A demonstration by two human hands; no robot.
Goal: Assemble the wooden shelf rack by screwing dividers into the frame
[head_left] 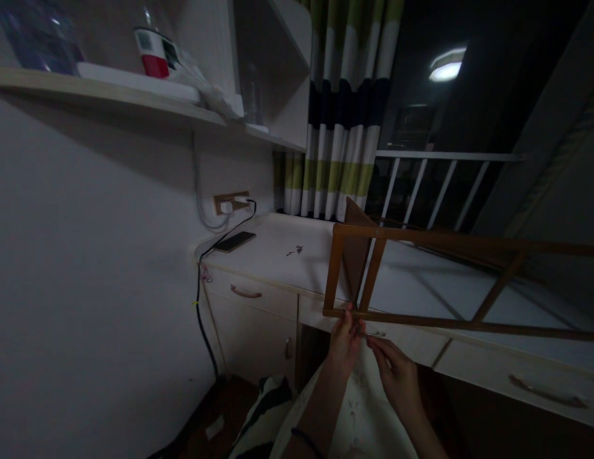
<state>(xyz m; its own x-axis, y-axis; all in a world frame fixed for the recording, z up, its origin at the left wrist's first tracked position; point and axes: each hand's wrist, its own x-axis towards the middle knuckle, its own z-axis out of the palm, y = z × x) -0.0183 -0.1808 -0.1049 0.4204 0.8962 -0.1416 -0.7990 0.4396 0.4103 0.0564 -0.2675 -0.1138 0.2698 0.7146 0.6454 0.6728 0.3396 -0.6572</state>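
A brown wooden frame (450, 280) of thin slats lies tilted over the white desk (287, 252), its left end sticking out past the desk's front edge. My left hand (345, 341) pinches the frame's lower rail near the bottom left corner, fingers closed on the wood. My right hand (397, 373) sits just right of it below the same rail, fingers pinched together near a small metal piece (376, 333) that is too small to make out.
A phone (234, 241) on a black cable lies at the desk's back left near a wall socket (231, 203). Small dark bits (295, 251) lie on the desktop. Drawers with handles (245, 294) are below. Shelves (110, 89) hang above; a striped curtain (344, 127) and white railing (445, 172) stand behind.
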